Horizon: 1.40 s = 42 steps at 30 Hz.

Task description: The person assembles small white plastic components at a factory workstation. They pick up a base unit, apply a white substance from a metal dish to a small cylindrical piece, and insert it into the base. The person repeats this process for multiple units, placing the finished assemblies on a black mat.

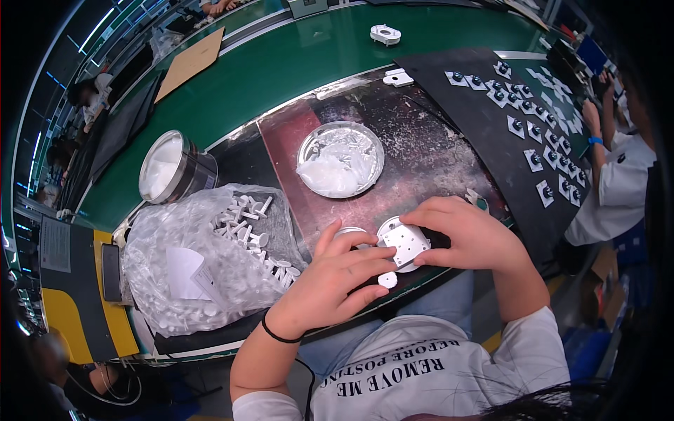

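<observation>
Near the table's front edge, a white round plastic part with a flat plate full of small holes (pixel 408 244) lies between my hands. My right hand (pixel 469 235) grips it from the right, fingers over its far rim and thumb on its near side. My left hand (pixel 345 270) is spread, with fingertips at the part's left edge and nothing visibly held. Another round white part (pixel 351 233) shows partly behind the left fingers. Just below the plate, beside my left thumb, lies a small white toothed disc (pixel 387 280).
A foil-like round tray (pixel 380 156) holds a clump of clear film. To the left are a metal tin (pixel 203 172) and a clear bag (pixel 158 245) of white stemmed pieces. A black mat (pixel 484 140) carries several small assemblies; a co-worker (pixel 611 189) sits at the right.
</observation>
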Each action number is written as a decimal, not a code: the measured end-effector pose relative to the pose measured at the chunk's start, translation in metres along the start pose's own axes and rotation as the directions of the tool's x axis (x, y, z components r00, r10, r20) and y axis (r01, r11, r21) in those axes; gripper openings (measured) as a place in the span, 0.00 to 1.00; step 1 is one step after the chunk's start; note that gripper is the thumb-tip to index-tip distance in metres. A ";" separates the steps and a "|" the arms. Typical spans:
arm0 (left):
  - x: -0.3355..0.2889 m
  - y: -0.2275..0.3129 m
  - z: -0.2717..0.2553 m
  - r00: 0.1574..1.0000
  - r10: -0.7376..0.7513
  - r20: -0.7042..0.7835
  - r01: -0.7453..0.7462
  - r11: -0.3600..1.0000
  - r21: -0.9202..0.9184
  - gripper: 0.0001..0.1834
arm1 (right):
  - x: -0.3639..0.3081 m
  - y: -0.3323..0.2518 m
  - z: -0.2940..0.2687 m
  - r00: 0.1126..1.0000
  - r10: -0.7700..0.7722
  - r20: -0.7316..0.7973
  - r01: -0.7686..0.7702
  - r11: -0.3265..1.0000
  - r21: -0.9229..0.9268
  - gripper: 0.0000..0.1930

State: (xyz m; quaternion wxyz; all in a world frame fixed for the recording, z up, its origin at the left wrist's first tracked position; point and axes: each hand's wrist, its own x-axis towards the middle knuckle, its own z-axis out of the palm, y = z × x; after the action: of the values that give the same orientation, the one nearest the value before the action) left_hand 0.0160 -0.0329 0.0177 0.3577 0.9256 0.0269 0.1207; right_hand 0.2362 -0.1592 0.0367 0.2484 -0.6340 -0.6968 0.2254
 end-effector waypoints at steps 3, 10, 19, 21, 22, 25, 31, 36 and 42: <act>0.000 0.000 0.000 1.000 -0.001 -0.001 0.001 1.000 0.001 0.15 | 0.000 0.000 -0.001 1.000 0.005 0.016 -0.005 1.000 -0.002 0.26; 0.000 0.002 0.000 1.000 0.019 0.010 -0.020 0.999 0.035 0.17 | 0.000 0.002 0.000 0.999 0.038 0.028 -0.040 0.997 0.067 0.26; 0.001 0.003 0.000 1.000 -0.010 0.018 0.010 1.000 0.010 0.16 | 0.002 0.001 -0.005 0.996 0.026 0.082 -0.024 0.999 -0.030 0.27; 0.001 0.002 0.001 1.000 -0.007 0.015 0.007 1.000 0.013 0.16 | 0.002 0.001 -0.006 0.995 0.030 0.091 -0.027 0.999 -0.037 0.26; 0.001 0.002 0.001 1.000 -0.006 0.013 0.006 1.000 0.014 0.16 | 0.002 0.001 -0.006 0.995 0.029 0.091 -0.025 0.999 -0.041 0.26; 0.001 0.002 0.000 1.000 -0.003 0.015 0.002 1.000 0.021 0.15 | 0.003 -0.002 -0.007 0.995 0.036 0.094 -0.032 0.998 -0.047 0.26; -0.001 0.003 0.000 1.000 0.017 0.009 -0.018 0.999 0.050 0.17 | 0.003 -0.003 -0.007 0.995 0.030 0.098 -0.025 0.999 -0.046 0.26; 0.000 0.003 0.000 1.000 0.011 0.016 -0.012 0.998 0.065 0.17 | 0.004 0.006 -0.004 0.997 -0.047 0.062 0.048 0.999 -0.007 0.27; 0.001 0.004 0.001 1.000 0.009 0.019 -0.010 0.997 0.076 0.16 | 0.005 0.008 -0.004 0.995 -0.039 0.089 0.028 0.993 0.116 0.27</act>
State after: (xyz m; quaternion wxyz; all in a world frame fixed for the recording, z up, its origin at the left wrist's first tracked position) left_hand 0.0167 -0.0365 0.0195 0.3220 0.9397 0.0237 0.1125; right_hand 0.2448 -0.1538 0.0351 0.2562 -0.5961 -0.7038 0.2893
